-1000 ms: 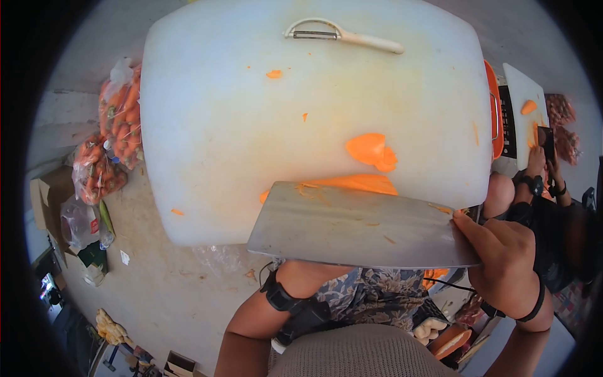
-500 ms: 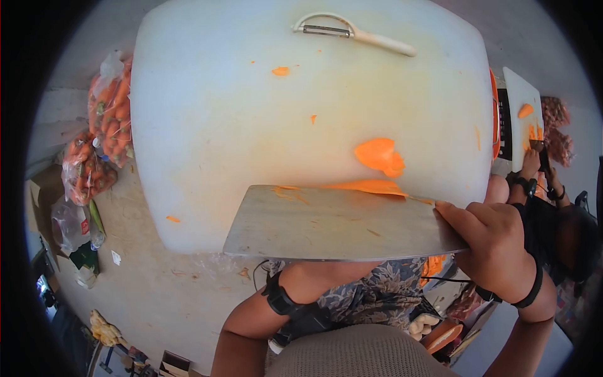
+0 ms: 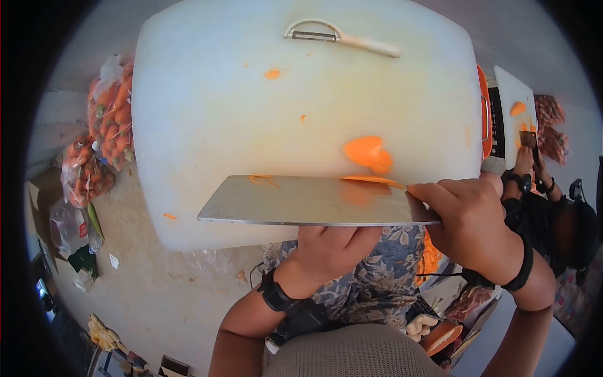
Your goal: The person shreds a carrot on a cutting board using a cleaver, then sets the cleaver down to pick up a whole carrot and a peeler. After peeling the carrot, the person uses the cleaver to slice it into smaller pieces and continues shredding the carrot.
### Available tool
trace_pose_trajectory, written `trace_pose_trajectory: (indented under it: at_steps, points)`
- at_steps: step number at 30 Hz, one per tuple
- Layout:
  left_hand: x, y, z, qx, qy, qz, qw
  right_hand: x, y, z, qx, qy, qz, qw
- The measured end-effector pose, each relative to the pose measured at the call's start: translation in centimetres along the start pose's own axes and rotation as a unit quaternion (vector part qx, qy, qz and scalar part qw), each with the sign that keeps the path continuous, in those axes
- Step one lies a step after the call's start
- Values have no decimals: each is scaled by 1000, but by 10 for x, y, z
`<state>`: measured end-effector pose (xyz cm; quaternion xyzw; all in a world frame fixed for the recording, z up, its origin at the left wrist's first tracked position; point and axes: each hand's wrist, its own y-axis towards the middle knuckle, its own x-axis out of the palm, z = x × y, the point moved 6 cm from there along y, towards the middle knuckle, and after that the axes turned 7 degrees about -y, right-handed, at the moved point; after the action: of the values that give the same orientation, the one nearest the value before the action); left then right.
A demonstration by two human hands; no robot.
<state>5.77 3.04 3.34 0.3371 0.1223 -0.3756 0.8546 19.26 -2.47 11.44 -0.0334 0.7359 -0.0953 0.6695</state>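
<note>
My right hand (image 3: 468, 217) is wrapped round the handle end of a wide cleaver (image 3: 301, 204), its thumb and finger against the blade. The blade is tilted over the near edge of a white cutting board (image 3: 220, 119), with orange bits stuck to it. Beneath the blade, my left hand (image 3: 330, 254) reaches toward the board edge; its fingertips are hidden by the cleaver. An orange carrot slice (image 3: 374, 179) shows along the blade's far edge. Just beyond lie more carrot slices (image 3: 365, 152) on the board. A white peeler (image 3: 342, 39) rests at the board's far side.
Bags of carrots (image 3: 112, 116) stand at the left. To the right, another person (image 3: 524, 166) works with a blade at a second board (image 3: 512, 88). An orange crate (image 3: 485, 113) sits beside my board. Orange shavings (image 3: 430, 261) lie below near my lap.
The cleaver has moved left and a little away from me, tilting more. My left hand has come forward under the blade, so its knuckles now show. The view shifted slightly.
</note>
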Motion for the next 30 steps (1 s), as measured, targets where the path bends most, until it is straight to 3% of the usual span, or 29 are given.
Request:
trace_pose_trajectory:
  at_steps: [5, 7, 16, 18, 21, 24, 28, 30]
  points:
    - [-4, 6, 8, 65, 44, 33, 996, 21, 15, 1, -2, 23, 12, 1000]
    - [-3, 3, 6, 76, 54, 37, 995, 33, 24, -3, -15, 30, -30, 999]
    - [-7, -5, 4, 58, 61, 27, 996, 0, -2, -6, -21, -23, 26, 999]
    - [0, -14, -14, -39, -60, -30, 997, -11, -14, -10, -12, -22, 36, 999]
    - [1, -20, -8, 15, 35, -31, 999, -23, -30, -11, 1, -25, 37, 999]
    - [5, -36, -18, -23, 0, -24, 999, -27, -37, -8, 10, -43, 25, 999]
    - [5, -33, -15, 5, 2, -46, 999, -28, -44, -6, 15, -30, 34, 999]
    - [8, -40, -22, -54, -64, -24, 996, -29, -47, -7, 23, -24, 27, 999]
